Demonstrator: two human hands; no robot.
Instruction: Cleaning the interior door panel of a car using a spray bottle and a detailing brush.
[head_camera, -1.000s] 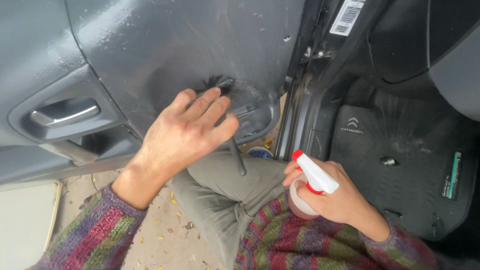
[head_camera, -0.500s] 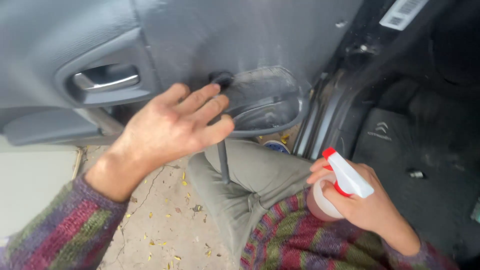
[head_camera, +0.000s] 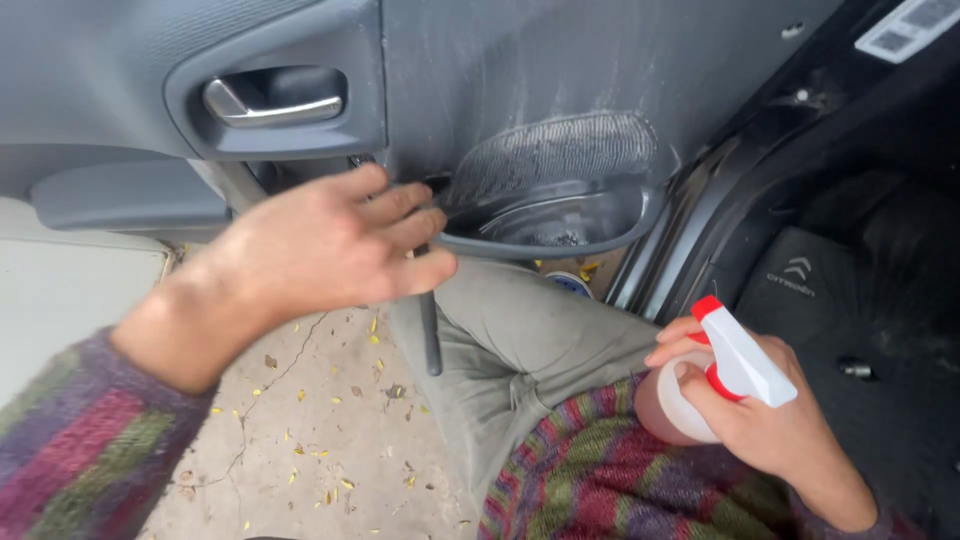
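Grey car door panel (head_camera: 560, 70) now fills more of the view than a second ago; the chrome inner handle (head_camera: 272, 103) sits higher and more central. Door pocket (head_camera: 560, 215) is fully exposed, where the hand covered part of it before. Left hand (head_camera: 325, 250) has slid left and down off the panel, fingers curled around a dark brush handle (head_camera: 431, 330) hanging below the pocket rim. Judging by that, scrubbing has shifted toward the pocket edge. Right hand (head_camera: 745, 415) unchanged: wrapped on the red-and-white spray bottle (head_camera: 725, 375), held low by the knee.
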